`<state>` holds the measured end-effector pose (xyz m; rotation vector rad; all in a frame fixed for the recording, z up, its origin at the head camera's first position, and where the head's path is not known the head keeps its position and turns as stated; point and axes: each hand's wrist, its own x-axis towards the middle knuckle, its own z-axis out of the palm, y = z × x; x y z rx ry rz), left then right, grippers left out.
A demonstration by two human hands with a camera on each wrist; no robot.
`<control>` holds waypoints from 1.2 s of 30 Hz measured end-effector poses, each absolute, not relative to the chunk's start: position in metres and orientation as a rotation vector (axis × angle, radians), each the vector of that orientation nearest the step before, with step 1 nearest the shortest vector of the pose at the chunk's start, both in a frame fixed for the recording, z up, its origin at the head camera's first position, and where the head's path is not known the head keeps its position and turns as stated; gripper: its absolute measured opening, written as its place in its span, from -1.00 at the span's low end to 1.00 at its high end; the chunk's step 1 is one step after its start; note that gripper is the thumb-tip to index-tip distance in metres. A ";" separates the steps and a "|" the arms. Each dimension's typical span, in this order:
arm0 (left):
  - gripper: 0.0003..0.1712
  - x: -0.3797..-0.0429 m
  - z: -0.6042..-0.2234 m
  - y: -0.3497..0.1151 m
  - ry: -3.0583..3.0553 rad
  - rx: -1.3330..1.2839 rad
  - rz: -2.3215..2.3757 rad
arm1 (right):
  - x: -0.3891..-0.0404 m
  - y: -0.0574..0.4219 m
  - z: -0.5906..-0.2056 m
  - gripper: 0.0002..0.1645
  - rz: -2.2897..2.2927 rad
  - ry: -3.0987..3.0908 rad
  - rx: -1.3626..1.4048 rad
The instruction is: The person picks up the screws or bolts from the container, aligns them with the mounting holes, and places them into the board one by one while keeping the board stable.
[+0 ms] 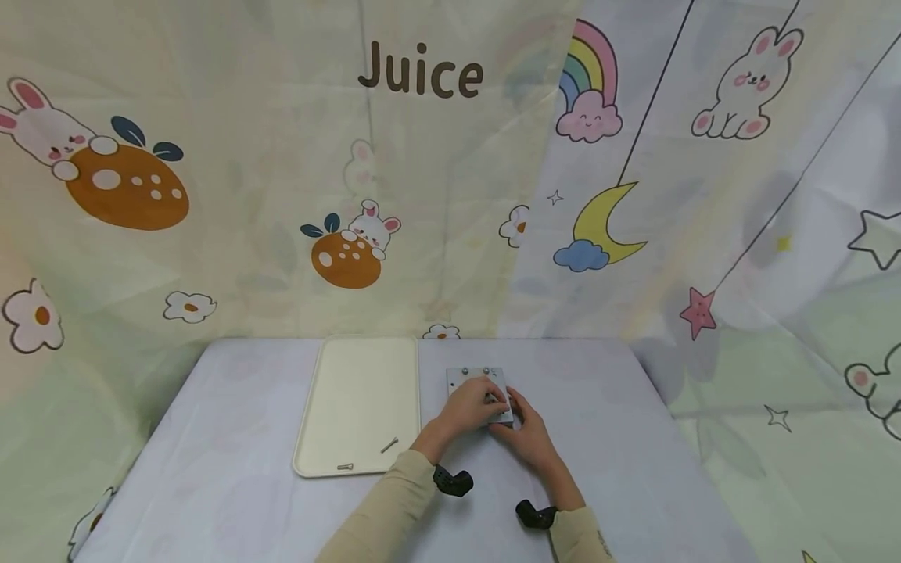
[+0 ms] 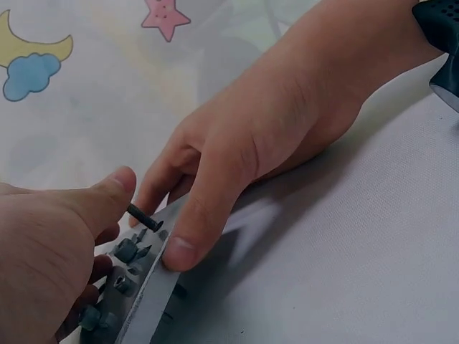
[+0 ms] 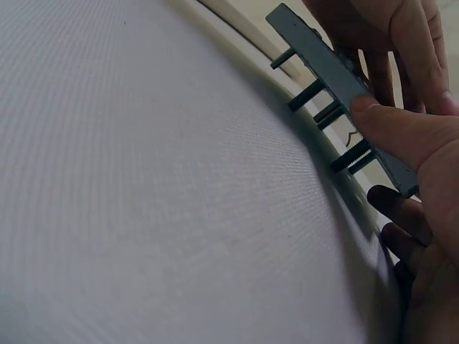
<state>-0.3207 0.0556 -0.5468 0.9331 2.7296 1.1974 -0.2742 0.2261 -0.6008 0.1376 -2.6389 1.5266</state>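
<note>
A metal plate (image 1: 457, 381) with several screws through it is held tilted above the white table. My right hand (image 1: 529, 439) grips its near edge, with the thumb (image 2: 183, 251) on the side of the plate. Screw shanks (image 3: 307, 94) stick out from its underside in the right wrist view. My left hand (image 1: 468, 407) is over the plate's top face and pinches a dark screw (image 2: 144, 217) between thumb and fingers. That screw's far end is right at the plate's corner. Other screw heads (image 2: 125, 249) stand on the face beside it.
A cream tray (image 1: 366, 391) lies left of the hands. Two loose screws, one slanted (image 1: 389, 445) and one lying flat (image 1: 345, 467), are near its front edge. A printed cloth (image 1: 436, 195) hangs behind the white table (image 1: 598, 407).
</note>
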 end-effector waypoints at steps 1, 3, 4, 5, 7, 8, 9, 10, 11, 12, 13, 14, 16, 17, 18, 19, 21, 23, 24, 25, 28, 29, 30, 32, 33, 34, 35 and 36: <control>-0.88 -0.321 -0.548 0.057 2.732 0.932 1.194 | -0.274 0.226 -0.601 0.02 1.531 -2.639 0.131; -0.88 -0.320 -0.549 0.059 2.737 0.923 1.195 | -0.273 0.227 -0.600 0.02 1.536 -2.641 0.124; -0.88 -0.320 -0.548 0.059 2.739 0.924 1.196 | -0.272 0.228 -0.600 0.02 1.536 -2.641 0.123; -0.87 -0.320 -0.548 0.060 2.739 0.926 1.198 | -0.271 0.228 -0.600 0.02 1.538 -2.640 0.123; -0.87 -0.319 -0.548 0.061 2.744 0.934 1.197 | -0.270 0.229 -0.599 0.03 1.545 -2.634 0.124; -0.87 -0.319 -0.548 0.062 2.749 0.942 1.198 | -0.270 0.229 -0.599 0.03 1.544 -2.632 0.126; -0.87 -0.319 -0.548 0.062 2.753 0.945 1.199 | -0.270 0.230 -0.600 0.03 1.542 -2.631 0.128; -0.87 -0.319 -0.549 0.063 2.757 0.942 1.199 | -0.270 0.230 -0.600 0.03 1.541 -2.629 0.129; -0.86 -0.319 -0.550 0.063 2.761 0.939 1.199 | -0.270 0.230 -0.600 0.03 1.539 -2.626 0.131; -0.86 -0.319 -0.550 0.063 2.762 0.933 1.200 | -0.270 0.230 -0.600 0.03 1.538 -2.624 0.127; -0.85 -0.319 -0.551 0.064 2.765 0.929 1.196 | -0.269 0.230 -0.600 0.03 1.534 -2.624 0.123; -0.84 -0.320 -0.552 0.064 2.767 0.926 1.189 | -0.269 0.230 -0.601 0.04 1.527 -2.625 0.119; -0.83 -0.319 -0.552 0.064 2.770 0.922 1.183 | -0.269 0.229 -0.602 0.04 1.531 -2.620 0.109; -0.83 -0.319 -0.553 0.064 2.776 0.916 1.179 | -0.269 0.228 -0.602 0.04 1.531 -2.620 0.110; -0.83 -0.319 -0.553 0.064 2.781 0.907 1.175 | -0.269 0.228 -0.603 0.04 1.531 -2.620 0.118; -0.83 -0.319 -0.554 0.063 2.784 0.901 1.176 | -0.268 0.227 -0.603 0.04 1.529 -2.623 0.121; -0.85 -0.318 -0.554 0.063 2.780 0.888 1.197 | -0.268 0.226 -0.603 0.05 1.534 -2.625 0.122; -0.86 -0.317 -0.556 0.063 2.769 0.885 1.210 | -0.268 0.226 -0.605 0.05 1.527 -2.635 0.112; -0.86 -0.317 -0.557 0.063 2.762 0.892 1.217 | -0.268 0.226 -0.605 0.04 1.521 -2.638 0.104; -0.86 -0.318 -0.558 0.064 2.758 0.901 1.221 | -0.267 0.227 -0.605 0.05 1.521 -2.640 0.090; -0.87 -0.318 -0.559 0.065 2.783 0.919 1.193 | -0.267 0.227 -0.604 0.04 1.522 -2.639 0.086; -0.87 -0.319 -0.558 0.066 2.792 0.923 1.187 | -0.267 0.227 -0.603 0.03 1.524 -2.639 0.090; -0.86 -0.319 -0.557 0.066 2.798 0.928 1.181 | -0.268 0.227 -0.602 0.03 1.530 -2.635 0.093; -0.86 -0.319 -0.555 0.064 2.786 0.938 1.196 | -0.268 0.226 -0.600 0.02 1.540 -2.627 0.098; -0.86 -0.320 -0.554 0.063 2.771 0.938 1.217 | -0.268 0.226 -0.599 0.02 1.549 -2.622 0.101; -0.87 -0.320 -0.554 0.061 2.754 0.938 1.244 | -0.269 0.225 -0.599 0.03 1.556 -2.622 0.104; -0.88 -0.321 -0.554 0.058 2.733 0.932 1.280 | -0.269 0.225 -0.598 0.03 1.562 -2.622 0.106; -0.89 -0.321 -0.555 0.055 2.719 0.922 1.313 | -0.269 0.224 -0.598 0.03 1.570 -2.622 0.108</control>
